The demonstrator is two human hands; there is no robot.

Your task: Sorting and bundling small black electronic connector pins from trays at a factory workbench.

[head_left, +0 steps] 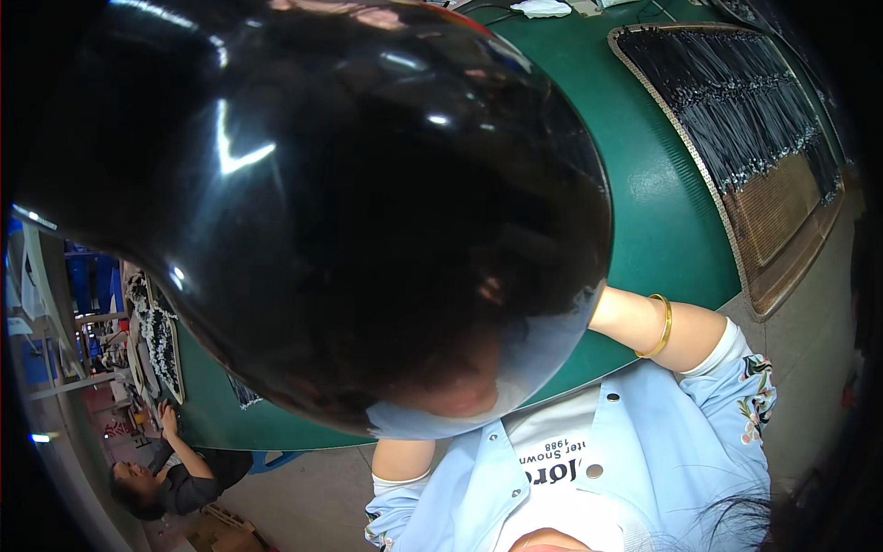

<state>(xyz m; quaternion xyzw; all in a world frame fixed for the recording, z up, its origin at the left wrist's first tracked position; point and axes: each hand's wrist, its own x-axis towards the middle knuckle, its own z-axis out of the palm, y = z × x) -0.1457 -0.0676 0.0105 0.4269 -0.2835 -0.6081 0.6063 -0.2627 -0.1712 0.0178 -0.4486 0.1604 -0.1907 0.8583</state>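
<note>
A big, rounded, glossy black object [395,202] fills the middle and upper left of the head view, mirroring lights and part of my clothing. Its kind cannot be made out. Behind it, both of my hands are hidden, along with whatever they may hold or touch. Of my left arm, only a short stretch of forearm [402,458] shows below the black object. My right forearm [685,333], with a gold bangle [664,327] on it, reaches over the table edge and disappears behind the object at the wrist.
A green table [667,207] spreads beneath. At the right, a brown mesh tray [777,216] carries rows of thin black cable-like pieces [736,101]. Another person [184,478] works at the far left, near a tray of black and white pieces [158,345]. White material [541,7] lies at the top.
</note>
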